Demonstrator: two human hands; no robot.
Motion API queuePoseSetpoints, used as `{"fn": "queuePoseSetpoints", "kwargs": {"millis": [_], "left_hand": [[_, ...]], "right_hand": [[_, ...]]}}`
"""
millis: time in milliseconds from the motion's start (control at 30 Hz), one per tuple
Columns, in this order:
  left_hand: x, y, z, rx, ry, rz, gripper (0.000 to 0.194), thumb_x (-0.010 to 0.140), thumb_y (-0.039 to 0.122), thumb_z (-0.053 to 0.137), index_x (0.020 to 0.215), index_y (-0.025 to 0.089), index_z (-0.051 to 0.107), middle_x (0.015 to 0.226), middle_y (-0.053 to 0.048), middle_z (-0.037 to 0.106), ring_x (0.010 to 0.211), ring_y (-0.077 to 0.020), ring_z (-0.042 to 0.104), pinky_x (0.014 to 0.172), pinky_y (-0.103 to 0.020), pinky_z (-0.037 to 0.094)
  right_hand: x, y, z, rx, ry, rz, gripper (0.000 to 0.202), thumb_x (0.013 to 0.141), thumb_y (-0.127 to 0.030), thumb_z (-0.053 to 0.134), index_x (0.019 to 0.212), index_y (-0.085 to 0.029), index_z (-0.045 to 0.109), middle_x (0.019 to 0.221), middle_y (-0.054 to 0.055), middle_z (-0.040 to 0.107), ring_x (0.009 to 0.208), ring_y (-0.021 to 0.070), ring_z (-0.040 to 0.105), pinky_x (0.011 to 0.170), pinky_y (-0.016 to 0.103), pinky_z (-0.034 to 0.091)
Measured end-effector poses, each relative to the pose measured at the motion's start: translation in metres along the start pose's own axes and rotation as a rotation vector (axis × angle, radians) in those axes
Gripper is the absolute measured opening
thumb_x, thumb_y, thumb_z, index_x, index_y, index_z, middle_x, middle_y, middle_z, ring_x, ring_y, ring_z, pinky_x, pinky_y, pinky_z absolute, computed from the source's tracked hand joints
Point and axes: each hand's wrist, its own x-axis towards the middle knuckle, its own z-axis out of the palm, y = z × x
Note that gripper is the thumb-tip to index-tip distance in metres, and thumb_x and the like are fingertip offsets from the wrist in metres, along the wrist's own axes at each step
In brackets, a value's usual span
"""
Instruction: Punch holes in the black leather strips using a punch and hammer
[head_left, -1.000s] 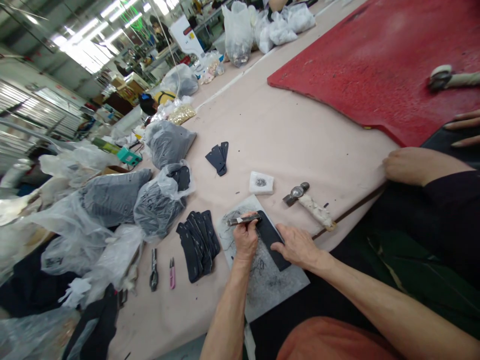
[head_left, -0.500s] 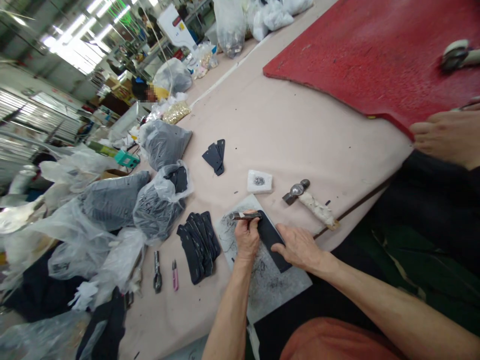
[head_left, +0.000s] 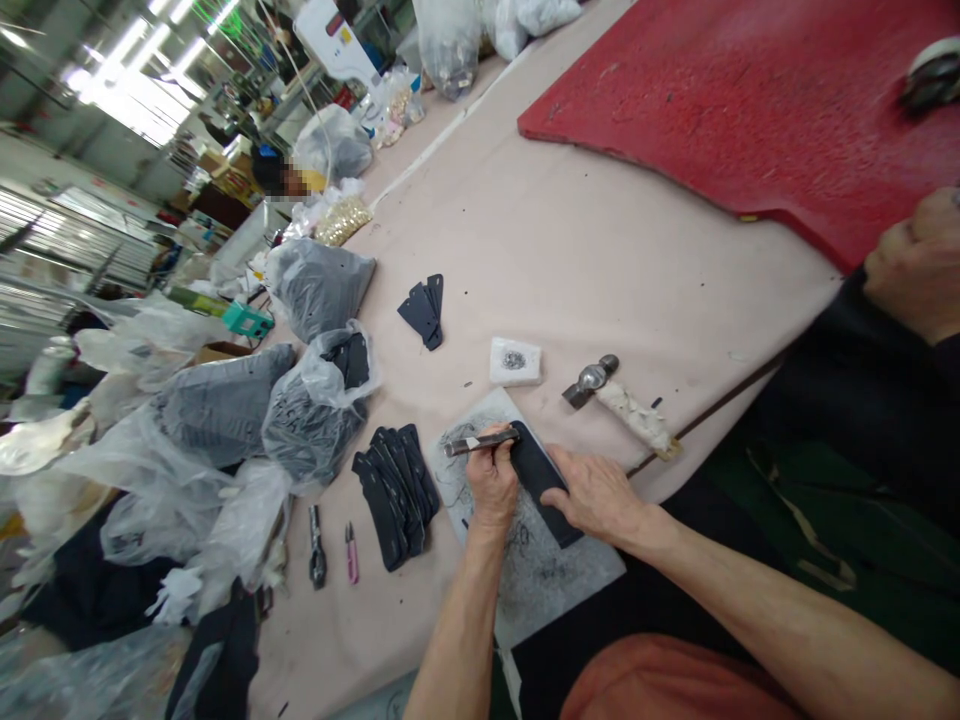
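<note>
My left hand (head_left: 493, 488) is closed around a slim metal punch (head_left: 480, 441). One end of the punch meets the upper end of a flat black strip (head_left: 534, 470); the other points left. With thumb and fingers, my right hand (head_left: 596, 497) grips the strip along its right edge. Under the strip lies a pale, scuffed board (head_left: 525, 590) marked with dark scratches. Above my right hand, a ball-peen hammer (head_left: 592, 380) with a wrapped handle rests on the table. A white block (head_left: 515, 361) with a dark smudge sits just beyond the board.
A stack of black pieces (head_left: 397, 497) lies left of the board, near pink snips (head_left: 352, 553) and a dark tool (head_left: 316, 548). Several more black pieces (head_left: 424, 311) lie fanned farther back. Plastic bags (head_left: 319, 415) crowd the left. Another person's hand (head_left: 919, 265) is by a red mat (head_left: 720, 110).
In my left hand the punch has tilted, and more of its length shows. My right hand keeps its hold on the strip. The other person's hand has shifted right in view.
</note>
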Motion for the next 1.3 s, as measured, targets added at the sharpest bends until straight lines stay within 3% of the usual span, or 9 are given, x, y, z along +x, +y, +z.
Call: {"fn": "queuePoseSetpoints", "kwargs": {"millis": [367, 667, 833, 1233, 1300], "left_hand": [[0.002, 0.006, 0.003, -0.106, -0.018, -0.088, 0.016, 0.091, 0.029, 0.055, 0.094, 0.019, 0.068, 0.093, -0.006, 0.074, 0.09, -0.0202, 0.069, 0.086, -0.037, 0.055], [0.009, 0.005, 0.0, -0.066, -0.086, -0.029, 0.012, 0.089, 0.023, 0.055, 0.093, 0.022, 0.066, 0.092, -0.004, 0.073, 0.091, -0.0201, 0.068, 0.087, -0.036, 0.053], [0.011, 0.007, 0.0, -0.004, -0.11, 0.012, 0.009, 0.088, 0.021, 0.055, 0.088, 0.023, 0.064, 0.087, -0.004, 0.071, 0.083, -0.0193, 0.067, 0.08, -0.033, 0.052], [0.01, 0.004, 0.0, 0.059, -0.072, 0.072, 0.01, 0.087, 0.02, 0.054, 0.083, 0.022, 0.062, 0.077, -0.002, 0.068, 0.074, -0.0179, 0.063, 0.071, -0.029, 0.049], [0.01, 0.004, 0.0, 0.047, -0.066, 0.071, 0.01, 0.087, 0.02, 0.054, 0.082, 0.022, 0.062, 0.078, -0.003, 0.069, 0.074, -0.018, 0.063, 0.072, -0.029, 0.049]], "right_hand": [[0.0, -0.001, -0.001, 0.022, -0.019, 0.001, 0.045, 0.087, -0.039, 0.062, 0.125, -0.017, 0.053, 0.102, 0.013, 0.072, 0.096, 0.0297, 0.067, 0.081, 0.037, 0.043], [-0.001, 0.002, 0.007, -0.004, 0.02, -0.023, 0.046, 0.087, -0.041, 0.061, 0.127, -0.018, 0.052, 0.102, 0.012, 0.071, 0.098, 0.0292, 0.067, 0.081, 0.036, 0.043], [-0.003, -0.001, 0.004, -0.02, 0.008, -0.016, 0.043, 0.087, -0.04, 0.061, 0.124, -0.019, 0.053, 0.103, 0.012, 0.071, 0.099, 0.0294, 0.066, 0.08, 0.036, 0.043], [-0.006, -0.005, -0.001, -0.036, 0.006, -0.021, 0.037, 0.089, -0.043, 0.059, 0.116, -0.019, 0.058, 0.097, 0.009, 0.071, 0.095, 0.0273, 0.066, 0.076, 0.033, 0.041], [-0.008, 0.001, -0.01, -0.033, 0.079, -0.022, 0.035, 0.092, -0.045, 0.054, 0.116, -0.019, 0.059, 0.097, 0.008, 0.07, 0.094, 0.026, 0.065, 0.077, 0.033, 0.041]]}}
